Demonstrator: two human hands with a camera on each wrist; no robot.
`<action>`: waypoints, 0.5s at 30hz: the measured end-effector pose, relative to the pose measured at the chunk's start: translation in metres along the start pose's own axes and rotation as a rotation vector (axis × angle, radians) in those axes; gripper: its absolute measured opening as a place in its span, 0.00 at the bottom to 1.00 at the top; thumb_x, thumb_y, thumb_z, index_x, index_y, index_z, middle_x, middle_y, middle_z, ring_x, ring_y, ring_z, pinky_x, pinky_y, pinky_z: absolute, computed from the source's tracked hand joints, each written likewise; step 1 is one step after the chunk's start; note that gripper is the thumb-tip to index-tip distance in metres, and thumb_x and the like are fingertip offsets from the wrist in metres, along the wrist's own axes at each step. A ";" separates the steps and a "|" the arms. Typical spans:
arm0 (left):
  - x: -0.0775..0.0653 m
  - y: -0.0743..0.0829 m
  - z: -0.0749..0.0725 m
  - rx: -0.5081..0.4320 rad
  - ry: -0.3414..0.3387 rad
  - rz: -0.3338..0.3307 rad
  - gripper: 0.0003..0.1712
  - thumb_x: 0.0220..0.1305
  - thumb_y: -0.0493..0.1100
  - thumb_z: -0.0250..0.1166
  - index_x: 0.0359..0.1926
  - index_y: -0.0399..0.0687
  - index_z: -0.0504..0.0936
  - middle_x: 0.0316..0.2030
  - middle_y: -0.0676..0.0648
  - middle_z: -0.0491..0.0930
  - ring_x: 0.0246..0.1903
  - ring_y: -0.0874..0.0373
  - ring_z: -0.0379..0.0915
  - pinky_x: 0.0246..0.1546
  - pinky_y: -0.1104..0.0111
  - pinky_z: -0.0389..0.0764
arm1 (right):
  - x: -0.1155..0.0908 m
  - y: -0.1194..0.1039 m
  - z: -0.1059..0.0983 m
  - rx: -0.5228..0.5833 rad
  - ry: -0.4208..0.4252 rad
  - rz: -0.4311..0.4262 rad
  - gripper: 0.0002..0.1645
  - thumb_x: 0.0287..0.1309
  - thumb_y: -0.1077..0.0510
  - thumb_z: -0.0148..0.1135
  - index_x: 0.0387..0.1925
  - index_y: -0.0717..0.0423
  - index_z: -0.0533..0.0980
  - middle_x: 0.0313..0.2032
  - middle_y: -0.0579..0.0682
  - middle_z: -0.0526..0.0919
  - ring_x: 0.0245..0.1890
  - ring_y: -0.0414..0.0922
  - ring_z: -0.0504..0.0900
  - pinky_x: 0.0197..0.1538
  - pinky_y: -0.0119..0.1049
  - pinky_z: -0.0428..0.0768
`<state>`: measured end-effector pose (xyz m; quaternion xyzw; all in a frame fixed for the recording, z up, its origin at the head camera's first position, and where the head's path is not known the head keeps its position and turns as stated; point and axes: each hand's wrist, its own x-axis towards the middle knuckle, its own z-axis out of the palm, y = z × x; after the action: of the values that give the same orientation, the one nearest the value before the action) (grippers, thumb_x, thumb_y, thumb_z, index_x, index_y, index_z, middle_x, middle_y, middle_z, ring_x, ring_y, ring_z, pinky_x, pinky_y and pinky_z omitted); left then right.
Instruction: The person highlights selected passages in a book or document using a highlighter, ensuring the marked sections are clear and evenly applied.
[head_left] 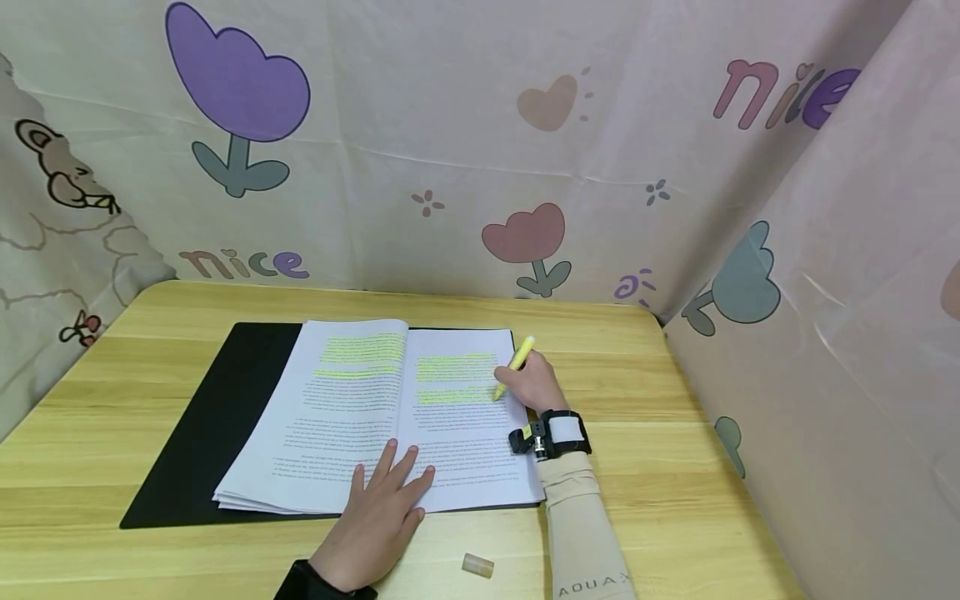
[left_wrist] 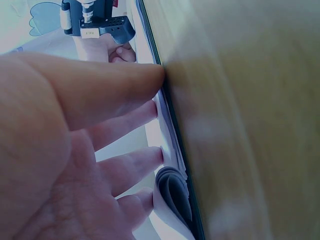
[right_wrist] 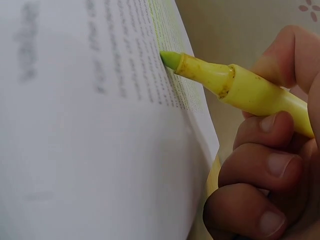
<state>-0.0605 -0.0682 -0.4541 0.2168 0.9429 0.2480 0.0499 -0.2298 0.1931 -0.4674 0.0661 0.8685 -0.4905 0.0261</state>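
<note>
A stapled-looking stack of printed pages [head_left: 337,450] lies spread flat in the head view, with yellow highlighted lines on the upper part of both pages. My right hand [head_left: 534,383] grips a yellow highlighter [head_left: 521,353] at the right page's edge. Its green-yellow tip [right_wrist: 170,60] is right at the printed lines in the right wrist view, and the other fingers curl beneath the barrel. With fingers spread straight, my left hand [head_left: 378,521] rests on the lower middle of the pages. The left wrist view shows its fingertips along the paper's lower edge, beside the curled fold [left_wrist: 172,192].
A black mat or cover [head_left: 217,417] lies under the pages and sticks out to the left. A small translucent cap [head_left: 477,566] is on the wooden table [head_left: 637,533] near the front. Patterned cloth [head_left: 420,100] hangs behind and along both sides.
</note>
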 end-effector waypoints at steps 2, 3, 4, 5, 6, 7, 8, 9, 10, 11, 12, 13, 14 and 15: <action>0.000 0.000 0.000 0.000 0.003 0.001 0.24 0.64 0.43 0.61 0.61 0.47 0.76 0.69 0.39 0.62 0.72 0.39 0.40 0.60 0.31 0.45 | 0.000 0.000 0.000 0.008 0.000 0.004 0.16 0.46 0.51 0.63 0.31 0.57 0.71 0.22 0.50 0.68 0.18 0.44 0.66 0.19 0.35 0.64; 0.000 0.000 0.000 0.001 0.005 0.002 0.24 0.64 0.43 0.61 0.61 0.47 0.76 0.69 0.39 0.62 0.72 0.39 0.41 0.60 0.31 0.45 | 0.000 0.001 -0.001 0.008 0.001 0.008 0.16 0.46 0.50 0.63 0.31 0.57 0.71 0.22 0.50 0.68 0.18 0.44 0.66 0.19 0.35 0.64; 0.000 0.000 0.000 -0.001 0.005 0.003 0.24 0.64 0.43 0.61 0.61 0.47 0.76 0.69 0.39 0.62 0.72 0.39 0.41 0.59 0.31 0.45 | 0.000 0.001 -0.001 0.011 -0.001 0.011 0.16 0.46 0.50 0.63 0.31 0.57 0.71 0.22 0.50 0.69 0.18 0.44 0.66 0.19 0.35 0.65; 0.000 0.000 0.000 -0.001 0.005 0.004 0.24 0.64 0.43 0.61 0.61 0.47 0.76 0.69 0.39 0.62 0.72 0.39 0.41 0.59 0.31 0.45 | 0.000 0.001 -0.001 0.012 0.000 0.012 0.16 0.47 0.50 0.63 0.31 0.57 0.71 0.22 0.50 0.69 0.18 0.44 0.66 0.19 0.35 0.65; 0.000 0.000 0.000 -0.001 0.004 0.005 0.24 0.64 0.43 0.61 0.61 0.47 0.76 0.69 0.39 0.62 0.72 0.39 0.41 0.60 0.31 0.45 | 0.000 0.001 -0.001 0.009 0.000 0.014 0.16 0.47 0.50 0.63 0.31 0.57 0.71 0.22 0.50 0.69 0.18 0.44 0.66 0.19 0.35 0.65; 0.000 0.000 0.000 -0.002 0.003 0.005 0.24 0.64 0.43 0.61 0.61 0.47 0.76 0.69 0.39 0.62 0.72 0.39 0.41 0.60 0.31 0.45 | 0.000 0.001 -0.001 0.010 -0.002 0.014 0.16 0.47 0.50 0.63 0.31 0.57 0.71 0.22 0.51 0.70 0.18 0.44 0.67 0.19 0.35 0.66; 0.000 0.000 0.000 -0.002 0.002 0.005 0.24 0.64 0.43 0.61 0.61 0.47 0.76 0.69 0.39 0.62 0.72 0.39 0.41 0.60 0.31 0.45 | 0.000 0.002 -0.001 0.011 -0.002 0.013 0.16 0.48 0.50 0.63 0.31 0.57 0.70 0.22 0.51 0.69 0.18 0.44 0.66 0.19 0.35 0.65; 0.000 0.000 0.000 -0.002 0.002 0.005 0.24 0.64 0.43 0.61 0.61 0.48 0.76 0.69 0.39 0.62 0.72 0.40 0.41 0.60 0.31 0.45 | 0.000 0.002 -0.001 0.009 0.001 0.010 0.16 0.48 0.50 0.63 0.31 0.57 0.70 0.22 0.50 0.69 0.18 0.44 0.66 0.19 0.35 0.65; 0.000 0.000 0.000 -0.002 0.002 0.006 0.24 0.64 0.43 0.61 0.61 0.48 0.76 0.69 0.39 0.62 0.72 0.40 0.41 0.60 0.31 0.45 | 0.000 0.001 -0.001 0.009 0.002 0.005 0.15 0.48 0.51 0.63 0.30 0.57 0.70 0.22 0.50 0.69 0.18 0.44 0.66 0.19 0.35 0.65; 0.000 0.000 0.000 -0.001 0.003 0.007 0.24 0.64 0.43 0.61 0.61 0.48 0.76 0.69 0.39 0.62 0.72 0.40 0.41 0.60 0.31 0.45 | -0.001 0.001 -0.002 0.007 0.005 0.003 0.15 0.48 0.51 0.63 0.30 0.57 0.70 0.21 0.50 0.69 0.18 0.44 0.66 0.19 0.35 0.65; 0.000 0.000 0.000 -0.001 0.004 0.008 0.24 0.64 0.43 0.61 0.61 0.48 0.76 0.69 0.39 0.62 0.72 0.40 0.41 0.60 0.31 0.45 | -0.001 0.001 -0.002 0.008 0.008 0.001 0.15 0.48 0.51 0.62 0.30 0.57 0.70 0.21 0.50 0.68 0.17 0.44 0.66 0.19 0.35 0.65; 0.000 -0.001 0.000 -0.001 0.005 0.008 0.24 0.64 0.43 0.61 0.61 0.47 0.76 0.69 0.39 0.62 0.72 0.40 0.41 0.60 0.31 0.45 | -0.002 0.001 -0.002 0.011 0.010 0.001 0.15 0.48 0.51 0.62 0.30 0.57 0.69 0.21 0.50 0.68 0.17 0.44 0.66 0.19 0.35 0.65; 0.000 -0.001 0.000 0.000 0.005 0.009 0.24 0.64 0.43 0.61 0.61 0.47 0.76 0.69 0.39 0.62 0.72 0.40 0.41 0.60 0.31 0.45 | -0.002 0.000 -0.003 0.013 0.012 0.001 0.15 0.49 0.52 0.62 0.29 0.57 0.69 0.21 0.49 0.67 0.17 0.44 0.65 0.19 0.35 0.65; 0.000 -0.001 0.000 0.001 0.006 0.010 0.24 0.64 0.43 0.61 0.61 0.47 0.76 0.69 0.39 0.62 0.72 0.40 0.41 0.59 0.31 0.45 | -0.002 0.000 -0.003 0.015 0.015 0.000 0.14 0.48 0.52 0.62 0.29 0.57 0.69 0.21 0.49 0.66 0.17 0.44 0.65 0.20 0.34 0.65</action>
<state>-0.0609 -0.0688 -0.4541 0.2210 0.9420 0.2484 0.0458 -0.2274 0.1956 -0.4656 0.0702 0.8651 -0.4964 0.0191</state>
